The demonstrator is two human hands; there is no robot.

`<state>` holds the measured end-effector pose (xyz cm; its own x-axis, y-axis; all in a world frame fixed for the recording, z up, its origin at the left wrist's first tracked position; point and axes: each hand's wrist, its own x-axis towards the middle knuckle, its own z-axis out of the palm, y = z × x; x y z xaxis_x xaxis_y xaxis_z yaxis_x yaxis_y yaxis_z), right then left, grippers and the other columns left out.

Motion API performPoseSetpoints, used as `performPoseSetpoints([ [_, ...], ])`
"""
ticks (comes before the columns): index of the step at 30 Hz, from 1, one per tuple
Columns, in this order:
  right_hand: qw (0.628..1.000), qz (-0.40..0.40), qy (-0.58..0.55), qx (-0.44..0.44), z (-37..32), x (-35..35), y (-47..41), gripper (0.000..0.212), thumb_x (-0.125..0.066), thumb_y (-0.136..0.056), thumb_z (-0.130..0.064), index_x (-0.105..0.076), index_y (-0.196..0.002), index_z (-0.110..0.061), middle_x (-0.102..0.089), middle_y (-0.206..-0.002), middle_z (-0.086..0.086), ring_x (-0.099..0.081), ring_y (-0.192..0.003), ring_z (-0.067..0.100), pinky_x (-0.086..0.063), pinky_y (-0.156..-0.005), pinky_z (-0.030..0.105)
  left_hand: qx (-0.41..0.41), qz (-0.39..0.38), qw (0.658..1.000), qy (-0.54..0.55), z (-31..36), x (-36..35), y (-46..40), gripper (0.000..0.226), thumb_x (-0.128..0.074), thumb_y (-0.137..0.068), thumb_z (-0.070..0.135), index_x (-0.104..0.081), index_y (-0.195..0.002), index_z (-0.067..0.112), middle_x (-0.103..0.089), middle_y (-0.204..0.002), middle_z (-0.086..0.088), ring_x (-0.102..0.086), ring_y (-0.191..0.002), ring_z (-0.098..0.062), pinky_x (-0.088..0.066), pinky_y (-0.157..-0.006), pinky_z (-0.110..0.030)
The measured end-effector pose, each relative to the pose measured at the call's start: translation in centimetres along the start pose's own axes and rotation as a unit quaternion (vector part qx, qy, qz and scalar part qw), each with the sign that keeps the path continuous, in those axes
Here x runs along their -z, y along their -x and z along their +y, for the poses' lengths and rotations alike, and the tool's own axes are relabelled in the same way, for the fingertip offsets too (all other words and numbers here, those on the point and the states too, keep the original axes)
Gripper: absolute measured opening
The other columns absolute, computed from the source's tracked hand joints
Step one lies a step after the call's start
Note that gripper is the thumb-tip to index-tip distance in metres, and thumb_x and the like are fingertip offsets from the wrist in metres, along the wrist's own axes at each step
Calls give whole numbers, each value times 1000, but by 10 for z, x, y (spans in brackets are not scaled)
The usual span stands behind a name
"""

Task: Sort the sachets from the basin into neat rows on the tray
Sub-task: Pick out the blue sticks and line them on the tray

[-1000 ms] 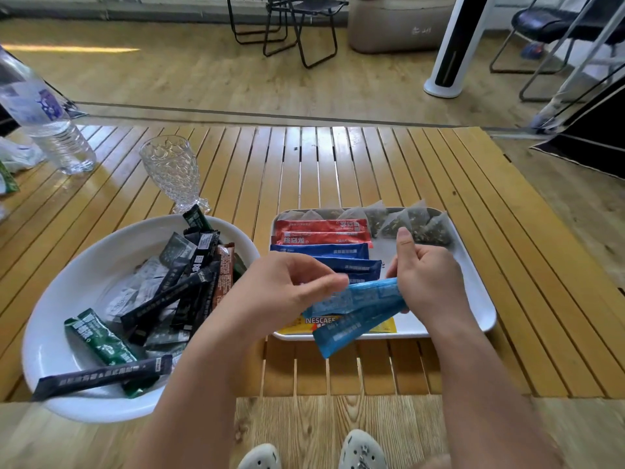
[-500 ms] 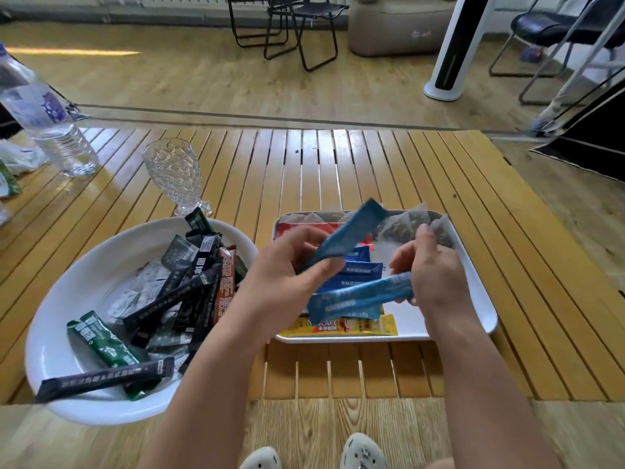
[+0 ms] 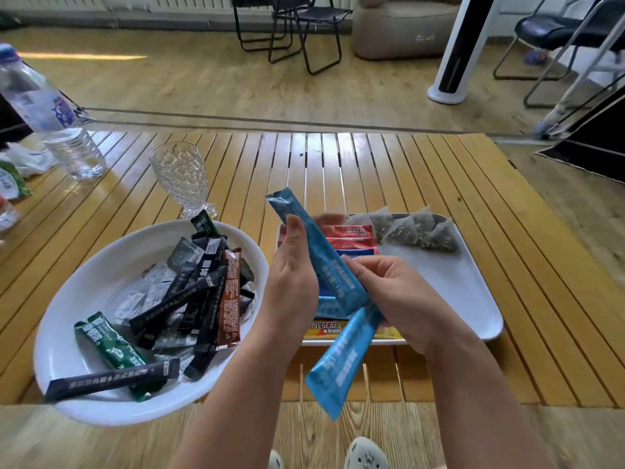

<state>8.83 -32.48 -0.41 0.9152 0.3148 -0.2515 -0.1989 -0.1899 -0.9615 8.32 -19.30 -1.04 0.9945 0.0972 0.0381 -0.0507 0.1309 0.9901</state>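
Observation:
My left hand grips a light blue stick sachet that slants up and to the left above the tray. A second light blue sachet hangs down toward me from my right hand. Both hands hover over the near left part of the white tray. Red sachets, blue sachets and a yellow Nescafe sachet lie in rows on it, with pyramid tea bags along its far edge. The white basin to the left holds several dark, green and brown sachets.
A cut-glass goblet stands just behind the basin. A plastic water bottle stands at the table's far left, beside some packets. Beyond the slatted wooden table are folding chairs, a beanbag and a white tower fan.
The two blue sachets, held together a second ago, are now apart: my left hand swung one upright and leftward, and my right hand let the other tip down toward me.

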Motion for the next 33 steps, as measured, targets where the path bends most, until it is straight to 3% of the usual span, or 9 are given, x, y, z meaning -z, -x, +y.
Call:
performPoseSetpoints([
  [3, 999, -28, -15, 9, -2, 5, 4, 40, -47, -82, -53, -68, -71, -21, -62, -59, -10, -54, -48, 3, -43, -45, 16, -21, -15, 1000, -10, 3, 3, -2, 59, -18, -94, 51, -58, -127, 24, -62, -117, -6, -64, -103, -15, -54, -79, -20],
  [6, 998, -51, -11, 23, 0, 9, 4, 30, -59, -78, -47, -72, -75, -21, -62, -63, -8, -53, -52, 3, -43, -49, 18, -11, -25, 999, -26, 2, 4, -6, 48, -21, -97, 52, -50, -130, 34, -60, -120, -1, -60, -110, -12, -51, -87, -21],
  [8, 998, -48, 26, 19, 1, 16, 5, 22, -63, -79, -40, -73, -75, -21, -63, -63, -10, -54, -54, 0, -42, -49, 15, 31, 4, 999, -17, 4, 10, -10, 34, -32, -98, 44, -51, -123, 30, -63, -106, 3, -60, -102, -11, -51, -82, -20],
  [11, 996, -10, 89, -14, 4, 26, 7, 24, -65, -77, -44, -74, -71, -23, -66, -61, -9, -56, -53, 1, -41, -46, 14, 62, 15, 998, 17, 8, 25, -15, 27, -56, -86, 35, -66, -103, 18, -69, -90, -1, -63, -89, -14, -53, -81, -33],
  [14, 992, 43, 112, -43, 7, 37, 8, 26, -70, -72, -47, -74, -67, -22, -68, -61, -6, -57, -52, 2, -42, -45, 16, 79, 11, 997, 7, 10, 37, -14, 11, -60, -90, 14, -70, -93, 10, -72, -76, 3, -68, -74, -6, -56, -62, -21],
  [17, 989, 51, 124, -61, 9, 46, 12, 12, -72, -83, -27, -76, -75, -19, -69, -62, -9, -56, -51, -4, -41, -45, 13, 96, -21, 990, -100, 9, 50, -12, 13, -65, -88, 13, -71, -100, 17, -75, -80, 3, -71, -78, -5, -54, -58, -17],
  [22, 979, 26, 175, -104, 18, 46, 11, 6, -76, -81, -18, -77, -76, -17, -74, -72, -1, -65, -66, 6, -49, -54, 18, 68, -86, 895, -432, 6, 62, -10, 11, -73, -83, 28, -71, -94, 31, -71, -82, 12, -67, -83, -5, -58, -68, -21],
  [26, 968, 47, 218, -115, 21, 43, 6, 5, -77, -81, -23, -76, -77, -20, -73, -75, -2, -67, -71, 9, -49, -53, 16, 72, -131, 849, -506, 5, 56, -5, 21, -78, -75, 42, -69, -91, 33, -66, -83, 19, -61, -80, 4, -46, -62, -9],
  [33, 966, 103, 218, -92, 19, 51, 13, 11, -74, -83, -31, -72, -81, -20, -69, -72, 0, -60, -56, 4, -42, -44, 11, 60, -144, 816, -557, -3, 49, -6, 16, -83, -71, 32, -68, -77, 29, -66, -78, 14, -62, -77, 0, -56, -72, -24],
])
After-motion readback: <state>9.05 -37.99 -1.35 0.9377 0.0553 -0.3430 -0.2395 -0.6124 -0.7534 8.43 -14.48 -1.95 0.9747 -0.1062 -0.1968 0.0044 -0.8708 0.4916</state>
